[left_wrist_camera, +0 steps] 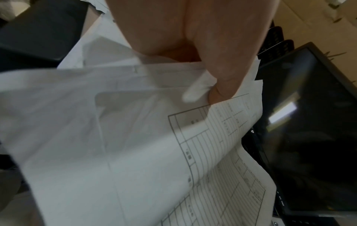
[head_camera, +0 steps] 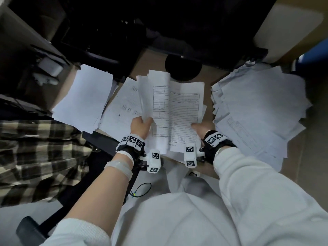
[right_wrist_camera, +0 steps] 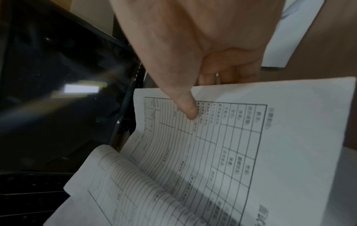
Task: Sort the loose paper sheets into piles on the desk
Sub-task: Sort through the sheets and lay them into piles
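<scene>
A sheaf of white printed forms [head_camera: 175, 110] hangs above the desk between both hands. My left hand [head_camera: 141, 126] grips its left edge, where several sheets curl up and over [left_wrist_camera: 108, 137]; the thumb [left_wrist_camera: 222, 85] presses on them. My right hand [head_camera: 201, 127] pinches the right edge, thumb [right_wrist_camera: 185, 105] on top of the ruled table form [right_wrist_camera: 222, 152] and fingers beneath. On the desk lie a blank-faced pile [head_camera: 83, 100] at left, a printed pile [head_camera: 122, 107] under the held sheaf, and a big ragged pile [head_camera: 255, 107] at right.
A dark monitor [left_wrist_camera: 309, 130] on a round black base [head_camera: 182, 68] stands behind the papers, with a keyboard [right_wrist_camera: 29, 195] beside it. A person in a plaid shirt [head_camera: 32, 157] sits close on the left. A beige box [head_camera: 287, 23] fills the far right corner.
</scene>
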{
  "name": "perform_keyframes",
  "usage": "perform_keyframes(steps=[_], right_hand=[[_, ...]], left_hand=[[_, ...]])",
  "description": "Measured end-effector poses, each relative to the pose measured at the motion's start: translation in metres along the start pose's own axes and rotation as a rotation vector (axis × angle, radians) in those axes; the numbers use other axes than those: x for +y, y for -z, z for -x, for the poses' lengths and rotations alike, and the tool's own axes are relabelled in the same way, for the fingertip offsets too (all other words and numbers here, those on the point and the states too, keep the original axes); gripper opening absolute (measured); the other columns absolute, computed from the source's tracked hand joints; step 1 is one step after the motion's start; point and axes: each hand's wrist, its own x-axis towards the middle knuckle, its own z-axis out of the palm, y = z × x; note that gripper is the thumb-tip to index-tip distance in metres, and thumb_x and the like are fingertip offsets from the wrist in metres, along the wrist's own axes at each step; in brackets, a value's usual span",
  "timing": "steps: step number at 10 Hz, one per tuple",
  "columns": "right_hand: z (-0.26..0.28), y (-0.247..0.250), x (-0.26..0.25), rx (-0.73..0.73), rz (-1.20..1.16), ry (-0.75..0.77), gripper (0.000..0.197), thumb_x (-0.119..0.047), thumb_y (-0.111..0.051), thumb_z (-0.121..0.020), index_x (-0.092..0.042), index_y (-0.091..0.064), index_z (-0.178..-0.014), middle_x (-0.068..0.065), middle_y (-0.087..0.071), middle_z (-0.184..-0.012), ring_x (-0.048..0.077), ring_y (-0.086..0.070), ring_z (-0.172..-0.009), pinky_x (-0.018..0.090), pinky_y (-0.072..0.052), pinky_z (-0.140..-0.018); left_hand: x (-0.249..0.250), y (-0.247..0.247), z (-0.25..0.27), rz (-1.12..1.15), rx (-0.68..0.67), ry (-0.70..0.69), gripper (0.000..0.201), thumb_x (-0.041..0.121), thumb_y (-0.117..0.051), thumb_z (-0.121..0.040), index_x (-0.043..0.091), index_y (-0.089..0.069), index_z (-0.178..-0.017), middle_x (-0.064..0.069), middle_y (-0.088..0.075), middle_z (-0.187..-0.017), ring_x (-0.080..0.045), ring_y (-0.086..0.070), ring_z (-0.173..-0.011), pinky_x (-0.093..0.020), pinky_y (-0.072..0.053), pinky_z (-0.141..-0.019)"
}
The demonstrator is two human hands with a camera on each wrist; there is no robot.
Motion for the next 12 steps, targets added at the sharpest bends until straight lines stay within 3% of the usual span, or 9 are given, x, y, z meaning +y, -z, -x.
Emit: perform_keyframes(steps=[2,3,4,5,7,8,10,11,12], right_hand=[[-0.005,-0.004,0.021,-0.01,0.001,-0.144,0.05,-0.033,-0.065,-0.091,0.003,-0.059,-0.125,0.017,-0.063,-0.124,0.033,-0.061,-0.113,0.04,-0.05,-0.1],[-0.025,-0.023,0.043,0.021,0.034,-0.218,0.077,-0.06,-0.065,-0.064,-0.004,-0.064,-0.118,0.013,-0.066,-0.121,0.035,-0.063,-0.109,0.048,-0.049,-0.099],[-0.019,-0.04,0.053,-0.016,-0.056,-0.248,0.04,-0.034,-0.066,-0.087,-0.013,-0.06,-0.121,0.005,-0.06,-0.115,0.027,-0.06,-0.108,0.033,-0.048,-0.087],[-0.024,-0.05,0.058,0.046,-0.061,-0.238,0.047,-0.028,-0.066,-0.083,-0.007,-0.06,-0.125,0.01,-0.063,-0.127,0.032,-0.061,-0.112,0.039,-0.052,-0.095],[0.004,-0.052,0.026,0.384,-0.114,-0.193,0.069,-0.039,-0.07,-0.076,-0.009,-0.049,-0.134,0.012,-0.056,-0.132,0.033,-0.052,-0.124,0.044,-0.041,-0.106],[0.017,-0.043,-0.001,0.298,-0.242,-0.078,0.058,-0.039,-0.072,-0.084,-0.018,-0.051,-0.133,0.005,-0.058,-0.132,0.024,-0.056,-0.116,0.034,-0.043,-0.095],[0.048,-0.032,-0.052,-0.114,-0.524,0.028,0.102,-0.068,-0.075,-0.07,-0.019,-0.033,-0.149,0.003,-0.055,-0.137,0.022,-0.058,-0.117,0.04,-0.054,-0.089],[0.05,-0.022,-0.055,-0.146,-0.478,0.02,0.096,-0.066,-0.077,-0.067,-0.015,-0.043,-0.141,0.003,-0.06,-0.127,0.021,-0.062,-0.108,0.04,-0.056,-0.084],[0.045,-0.014,-0.048,0.008,-0.305,0.06,0.043,-0.042,-0.062,-0.082,-0.009,-0.062,-0.11,0.008,-0.066,-0.108,0.026,-0.063,-0.095,0.037,-0.054,-0.087]], left_hand=[[-0.008,-0.011,-0.006,-0.05,0.001,-0.004,0.037,0.021,-0.062,-0.092,0.009,-0.048,-0.06,-0.003,-0.04,-0.053,-0.018,-0.038,-0.051,-0.026,-0.026,-0.049],[-0.019,-0.015,-0.017,-0.085,0.013,0.01,0.042,0.021,-0.061,-0.092,0.011,-0.041,-0.056,-0.003,-0.038,-0.054,-0.02,-0.037,-0.052,-0.027,-0.025,-0.049],[-0.032,-0.013,-0.029,-0.08,0.023,0.031,0.03,0.028,-0.067,-0.09,0.006,-0.058,-0.072,-0.013,-0.061,-0.07,-0.026,-0.057,-0.067,-0.033,-0.044,-0.059],[-0.037,-0.008,-0.037,-0.044,-0.005,0.04,0.033,0.031,-0.076,-0.085,0.0,-0.07,-0.095,-0.009,-0.066,-0.084,-0.024,-0.064,-0.079,-0.03,-0.049,-0.068],[-0.027,0.001,-0.047,-0.077,-0.103,0.044,0.058,0.05,-0.087,-0.066,0.005,-0.072,-0.1,-0.007,-0.074,-0.096,-0.022,-0.07,-0.085,-0.026,-0.054,-0.073],[-0.01,0.003,-0.043,-0.041,-0.144,-0.032,0.055,0.049,-0.083,-0.073,0.005,-0.071,-0.102,-0.008,-0.073,-0.096,-0.023,-0.069,-0.087,-0.029,-0.055,-0.079],[0.023,0.01,-0.027,-0.04,-0.241,-0.142,0.035,0.041,-0.065,-0.093,0.007,-0.069,-0.085,-0.009,-0.069,-0.084,-0.027,-0.068,-0.082,-0.03,-0.05,-0.07],[0.031,0.015,-0.021,-0.036,-0.257,-0.163,0.034,0.037,-0.069,-0.091,0.003,-0.071,-0.093,-0.011,-0.071,-0.092,-0.026,-0.068,-0.085,-0.032,-0.053,-0.074],[0.03,0.014,-0.013,-0.02,-0.266,-0.145,0.039,0.031,-0.078,-0.084,0.0,-0.071,-0.107,-0.012,-0.073,-0.102,-0.025,-0.069,-0.09,-0.03,-0.055,-0.076]])
